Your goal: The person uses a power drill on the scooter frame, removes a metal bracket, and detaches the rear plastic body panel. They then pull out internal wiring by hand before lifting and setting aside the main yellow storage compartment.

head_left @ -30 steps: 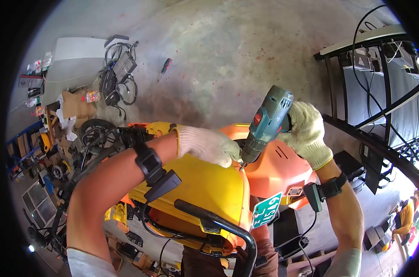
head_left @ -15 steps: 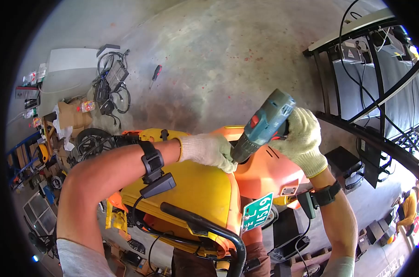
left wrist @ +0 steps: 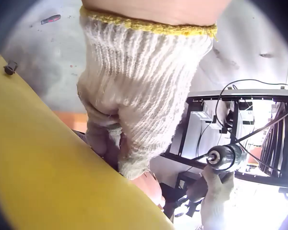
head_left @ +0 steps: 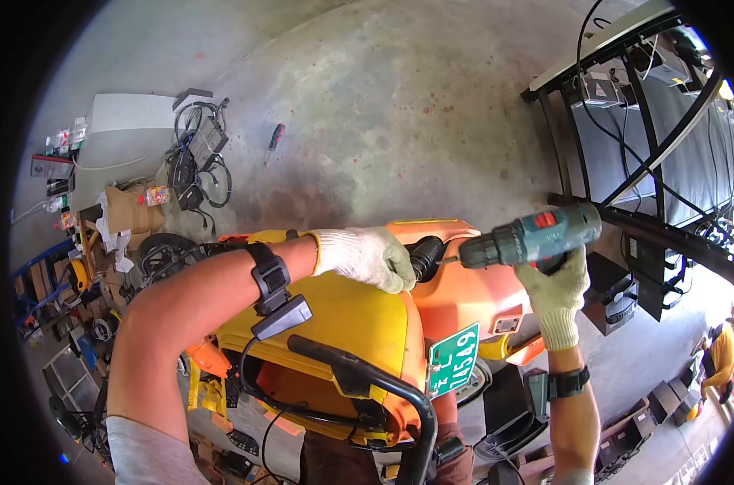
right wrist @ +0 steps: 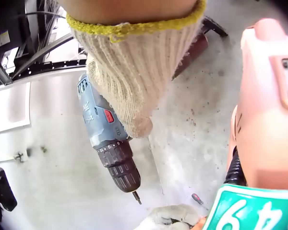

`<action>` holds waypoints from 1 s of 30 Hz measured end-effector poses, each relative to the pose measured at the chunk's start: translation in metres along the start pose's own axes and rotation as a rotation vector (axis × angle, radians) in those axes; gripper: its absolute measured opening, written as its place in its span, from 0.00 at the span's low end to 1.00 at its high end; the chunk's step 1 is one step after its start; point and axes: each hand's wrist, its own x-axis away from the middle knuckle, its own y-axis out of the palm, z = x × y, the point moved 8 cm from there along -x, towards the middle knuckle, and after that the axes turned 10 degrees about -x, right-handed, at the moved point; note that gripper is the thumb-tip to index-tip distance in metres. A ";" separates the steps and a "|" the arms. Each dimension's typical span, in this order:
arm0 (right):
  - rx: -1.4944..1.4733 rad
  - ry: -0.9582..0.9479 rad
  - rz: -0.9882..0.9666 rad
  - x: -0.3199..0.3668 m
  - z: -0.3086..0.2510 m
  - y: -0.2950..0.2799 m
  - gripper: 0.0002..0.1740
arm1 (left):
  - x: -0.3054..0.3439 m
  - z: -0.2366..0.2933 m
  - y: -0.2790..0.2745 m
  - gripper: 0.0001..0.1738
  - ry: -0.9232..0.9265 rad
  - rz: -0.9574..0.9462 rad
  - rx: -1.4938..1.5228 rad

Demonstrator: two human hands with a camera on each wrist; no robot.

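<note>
Head view: the right hand point(head_left: 558, 295) grips the drill point(head_left: 541, 236) by its handle, over the orange bodywork point(head_left: 468, 299), bit point(head_left: 449, 260) aimed toward the left hand point(head_left: 363, 257). That one's fingers point(head_left: 396, 276) curl down at the edge of the yellow cover point(head_left: 346, 319); I can't tell whether they pinch anything. I'd worry that an accidental trigger squeeze or a swing back could snag the knitted glove, or a careless dip scratch the bodywork. Half a second ago the drill slanted down with its nose at the left fingertips; now it's nearly level, drawn away from them.
</note>
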 end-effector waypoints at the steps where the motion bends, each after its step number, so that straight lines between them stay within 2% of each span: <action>1: -0.042 0.025 0.026 0.008 0.007 -0.006 0.34 | -0.003 0.003 0.000 0.13 0.040 0.007 -0.051; 3: -0.072 0.043 0.078 0.027 0.019 -0.021 0.38 | -0.005 0.009 0.001 0.12 0.085 0.015 -0.108; 6: -0.161 0.212 0.114 0.061 0.059 -0.042 0.46 | -0.003 0.010 -0.002 0.11 0.014 0.033 -0.113; 7: -0.036 0.301 0.137 0.074 0.074 -0.052 0.49 | -0.003 0.013 -0.003 0.11 0.036 0.034 -0.165; 10: -0.242 0.473 0.228 0.116 0.093 -0.071 0.47 | -0.004 0.014 -0.001 0.11 0.073 0.021 -0.236; 14: -0.174 0.451 0.244 0.163 0.113 -0.096 0.43 | -0.005 0.024 -0.001 0.13 0.139 -0.043 -0.381; 16: -0.160 0.599 0.278 0.188 0.122 -0.103 0.44 | -0.013 0.026 0.001 0.14 0.114 -0.088 -0.466; 18: -0.119 0.577 0.315 0.209 0.120 -0.110 0.44 | -0.019 0.023 0.004 0.15 0.093 -0.129 -0.561; 21: -0.211 0.551 0.379 0.243 0.128 -0.114 0.42 | -0.020 0.011 0.002 0.18 0.118 -0.080 -0.492; 25: -0.220 0.617 0.379 0.294 0.131 -0.123 0.38 | 0.010 -0.007 -0.042 0.18 -0.006 0.216 -0.497; 26: -0.335 0.616 0.418 0.311 0.129 -0.120 0.35 | 0.018 -0.022 -0.058 0.18 0.023 0.228 -0.490; 27: -0.345 0.647 0.429 0.331 0.135 -0.120 0.33 | 0.048 -0.005 -0.075 0.17 0.080 0.344 -0.415; 28: -0.356 0.677 0.434 0.355 0.144 -0.118 0.32 | 0.075 0.004 -0.093 0.16 0.155 0.492 -0.498; 29: -0.358 0.668 0.444 0.376 0.148 -0.115 0.30 | 0.096 0.005 -0.109 0.15 0.132 0.592 -0.471; 30: -0.405 0.726 0.442 0.394 0.144 -0.110 0.22 | 0.126 0.007 -0.118 0.15 0.088 0.632 -0.251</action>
